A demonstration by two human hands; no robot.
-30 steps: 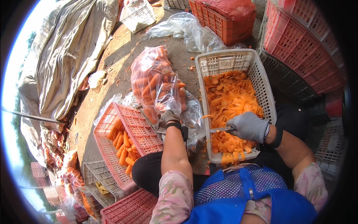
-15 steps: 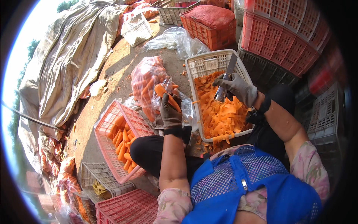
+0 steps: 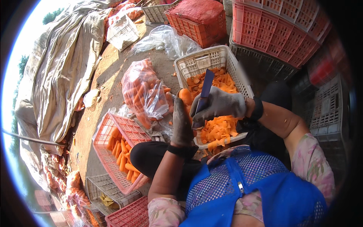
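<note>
My left hand [image 3: 182,125], in a grey work glove, is closed round an orange carrot [image 3: 185,96], whose rounded end shows above the fingers. Close beside it, my gloved right hand [image 3: 221,103] grips a long, flat metal peeler [image 3: 207,84], one end pointing up and away. The peeler's lower end is beside the carrot; whether they touch I cannot tell. Beneath and beyond my right hand stands a whitish plastic crate [image 3: 196,62] holding orange carrot peelings [image 3: 219,130]. Peeled carrots [image 3: 121,153] lie in a pink crate [image 3: 103,142] left of my knee.
A clear plastic bag of carrots [image 3: 141,89] stands beyond the pink crate. Crumpled plastic sheeting [image 3: 166,41] lies farther off. Stacked red crates [image 3: 272,34] rise at the far right. A large beige tarp [image 3: 64,72] covers a heap at left.
My hands have come together: the right has moved left with the peeler, up to the carrot. The left has turned the carrot more upright. The view has shifted slightly.
</note>
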